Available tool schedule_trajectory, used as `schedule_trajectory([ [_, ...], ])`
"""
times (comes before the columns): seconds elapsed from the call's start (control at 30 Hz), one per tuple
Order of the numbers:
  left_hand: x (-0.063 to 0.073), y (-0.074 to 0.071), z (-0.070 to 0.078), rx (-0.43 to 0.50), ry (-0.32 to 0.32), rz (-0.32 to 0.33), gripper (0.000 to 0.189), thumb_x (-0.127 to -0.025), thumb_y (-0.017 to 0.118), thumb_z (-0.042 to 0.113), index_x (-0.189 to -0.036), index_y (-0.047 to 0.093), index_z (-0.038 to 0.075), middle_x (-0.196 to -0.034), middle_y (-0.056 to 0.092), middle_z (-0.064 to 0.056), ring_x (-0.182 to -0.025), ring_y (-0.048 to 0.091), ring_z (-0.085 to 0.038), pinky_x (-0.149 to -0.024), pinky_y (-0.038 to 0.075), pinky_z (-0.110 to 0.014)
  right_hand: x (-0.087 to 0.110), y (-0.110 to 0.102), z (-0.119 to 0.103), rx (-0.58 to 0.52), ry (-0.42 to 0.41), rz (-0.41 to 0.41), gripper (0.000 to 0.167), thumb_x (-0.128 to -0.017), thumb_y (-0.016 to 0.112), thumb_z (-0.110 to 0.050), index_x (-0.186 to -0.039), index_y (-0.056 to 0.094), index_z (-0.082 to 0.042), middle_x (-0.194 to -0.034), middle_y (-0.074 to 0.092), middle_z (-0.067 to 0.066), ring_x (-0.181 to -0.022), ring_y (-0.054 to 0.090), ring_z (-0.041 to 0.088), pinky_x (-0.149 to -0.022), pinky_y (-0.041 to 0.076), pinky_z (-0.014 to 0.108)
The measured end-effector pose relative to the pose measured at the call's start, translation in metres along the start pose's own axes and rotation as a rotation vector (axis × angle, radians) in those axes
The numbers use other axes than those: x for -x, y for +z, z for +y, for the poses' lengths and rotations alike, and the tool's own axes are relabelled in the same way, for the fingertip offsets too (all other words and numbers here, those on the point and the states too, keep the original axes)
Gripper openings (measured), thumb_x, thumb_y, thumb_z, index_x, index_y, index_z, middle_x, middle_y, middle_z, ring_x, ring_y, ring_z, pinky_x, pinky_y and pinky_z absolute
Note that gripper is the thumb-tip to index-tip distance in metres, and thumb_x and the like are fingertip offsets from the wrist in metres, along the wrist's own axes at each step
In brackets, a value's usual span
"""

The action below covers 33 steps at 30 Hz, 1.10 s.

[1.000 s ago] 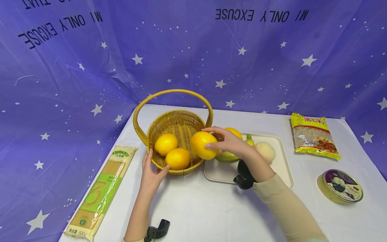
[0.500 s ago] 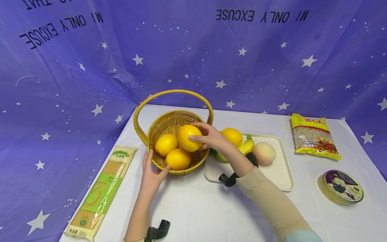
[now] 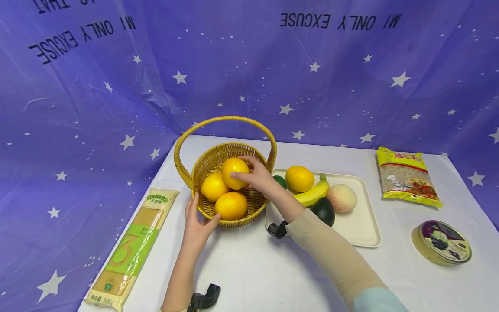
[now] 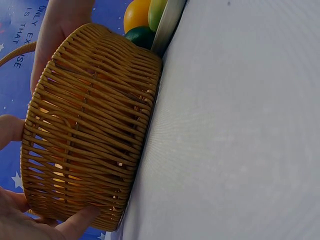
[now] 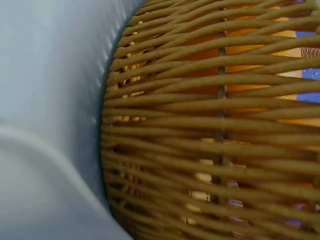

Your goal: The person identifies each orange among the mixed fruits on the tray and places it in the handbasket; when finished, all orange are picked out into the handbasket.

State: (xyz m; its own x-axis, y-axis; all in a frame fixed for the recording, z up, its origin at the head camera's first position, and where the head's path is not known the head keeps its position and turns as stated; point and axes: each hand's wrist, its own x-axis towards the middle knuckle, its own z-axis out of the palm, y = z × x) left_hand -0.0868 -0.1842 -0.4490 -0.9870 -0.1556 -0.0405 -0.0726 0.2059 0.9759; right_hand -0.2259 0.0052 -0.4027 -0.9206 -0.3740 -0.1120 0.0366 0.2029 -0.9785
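The wicker basket (image 3: 234,222) with its tall hoop handle stands on the white table. Two yellow oranges, a left one (image 3: 215,187) and a front one (image 3: 231,206), lie in it. My right hand (image 3: 257,175) holds a third orange (image 3: 235,173) inside the basket, thumb on its near side, overlapping the other two in the head view. My left hand (image 3: 199,225) grips the basket's near left rim, thumb at the front and fingers along the outer side. In the left wrist view, fingers (image 4: 80,222) press on the weave. Weave fills most of the right wrist view, hiding the right hand.
Right of the basket, a cream tray (image 3: 358,232) holds another orange (image 3: 299,178), a banana (image 3: 313,194), a peach (image 3: 342,198), an avocado (image 3: 323,211) and a green fruit (image 3: 280,182). Spaghetti (image 3: 132,247) lies left; a pasta bag (image 3: 407,177) and round tin (image 3: 441,242) lie right.
My right hand has carried the third orange left, from over the basket's right rim to above the basket's middle, beside the other two. The left hand keeps its grip on the rim.
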Motion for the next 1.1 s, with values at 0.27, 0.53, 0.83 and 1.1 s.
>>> schedule_trajectory([
  [0.27, -0.002, 0.001, -0.003, -0.009, -0.003, 0.008, 0.093, -0.088, 0.071, 0.011, -0.156, 0.007, 0.015, -0.158, -0.009, -0.013, -0.144, 0.007, -0.034, -0.105, 0.038, -0.048, -0.014, 0.006, 0.005, -0.103, 0.096, 0.097, 0.071, -0.086, 0.075, -0.03, -0.146, 0.039, -0.017, -0.132, 0.044, 0.015, -0.108, 0.056, 0.033, -0.083, 0.053, 0.054],
  [0.53, -0.001, 0.002, 0.0, -0.002, -0.005, 0.001, 0.093, -0.089, 0.07, 0.014, -0.157, 0.005, 0.016, -0.158, -0.01, -0.011, -0.144, 0.006, -0.033, -0.105, 0.038, -0.047, -0.03, 0.009, 0.013, -0.064, 0.145, 0.123, 0.075, -0.088, 0.073, -0.029, -0.149, 0.033, -0.014, -0.14, 0.041, 0.016, -0.112, 0.054, 0.033, -0.081, 0.055, 0.05],
  [0.83, -0.001, 0.0, 0.0, -0.009, -0.007, -0.007, 0.095, -0.09, 0.07, 0.016, -0.157, 0.003, 0.017, -0.158, -0.013, -0.012, -0.144, 0.004, -0.035, -0.106, 0.036, -0.049, -0.033, 0.009, 0.011, -0.126, 0.217, 0.057, 0.075, -0.089, 0.071, -0.023, -0.15, 0.029, -0.013, -0.145, 0.035, 0.018, -0.118, 0.052, 0.035, -0.088, 0.053, 0.049],
  [1.1, 0.0, 0.0, 0.0, -0.014, -0.009, -0.008, 0.094, -0.09, 0.07, 0.017, -0.157, 0.003, 0.016, -0.158, -0.012, -0.013, -0.144, 0.005, -0.035, -0.107, 0.035, -0.049, -0.032, 0.01, 0.013, -0.133, 0.19, 0.039, 0.075, -0.088, 0.072, -0.028, -0.149, 0.031, -0.014, -0.147, 0.034, 0.015, -0.118, 0.053, 0.033, -0.088, 0.052, 0.048],
])
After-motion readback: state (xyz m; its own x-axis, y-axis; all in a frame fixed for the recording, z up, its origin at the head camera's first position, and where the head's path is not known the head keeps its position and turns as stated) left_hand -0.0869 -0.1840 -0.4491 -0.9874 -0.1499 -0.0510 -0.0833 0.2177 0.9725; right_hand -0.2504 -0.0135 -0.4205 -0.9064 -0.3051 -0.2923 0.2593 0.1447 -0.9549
